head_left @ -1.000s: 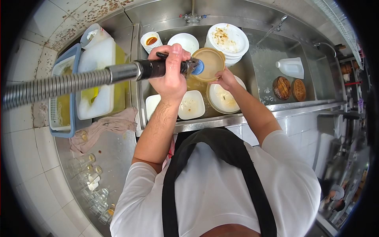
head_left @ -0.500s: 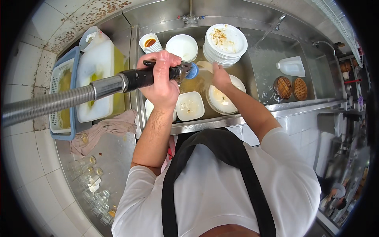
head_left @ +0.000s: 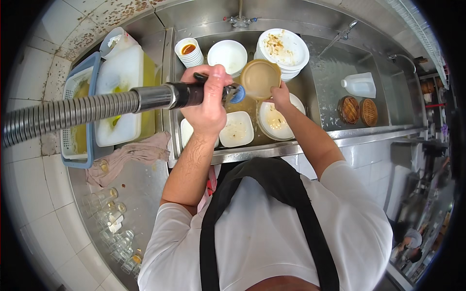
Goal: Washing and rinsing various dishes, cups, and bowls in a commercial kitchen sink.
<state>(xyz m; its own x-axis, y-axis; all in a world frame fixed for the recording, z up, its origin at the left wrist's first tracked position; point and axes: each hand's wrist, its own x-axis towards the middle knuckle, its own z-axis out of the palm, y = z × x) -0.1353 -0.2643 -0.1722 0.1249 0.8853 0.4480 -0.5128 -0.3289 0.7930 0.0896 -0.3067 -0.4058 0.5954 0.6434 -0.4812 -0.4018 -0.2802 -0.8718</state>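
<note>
My left hand (head_left: 208, 99) is wrapped round the black grip of a spray hose (head_left: 187, 94), its blue nozzle facing right over the sink. Spray from the nozzle reaches a round tan bowl (head_left: 261, 80), tilted so its inside shows. My right hand (head_left: 280, 96) grips this bowl by its lower right rim. Behind it rises a stack of white plates (head_left: 286, 48) with food scraps on top. Below the right hand lie more soiled white plates (head_left: 276, 121). A squarish white dish (head_left: 237, 129) with crumbs sits nearer the left forearm.
Stacked white cups (head_left: 188, 53) and a white bowl (head_left: 227, 56) stand at the sink's back left. The right basin holds a plastic jug (head_left: 359, 85) and two woven round items (head_left: 349, 109) near running water. Tubs (head_left: 119, 97), a cloth (head_left: 128, 160) and several glasses (head_left: 111, 213) are at left.
The tan bowl, seen nearly edge-on before, has been turned so its inside shows. The spray hose has shifted slightly right. Both hands keep their hold.
</note>
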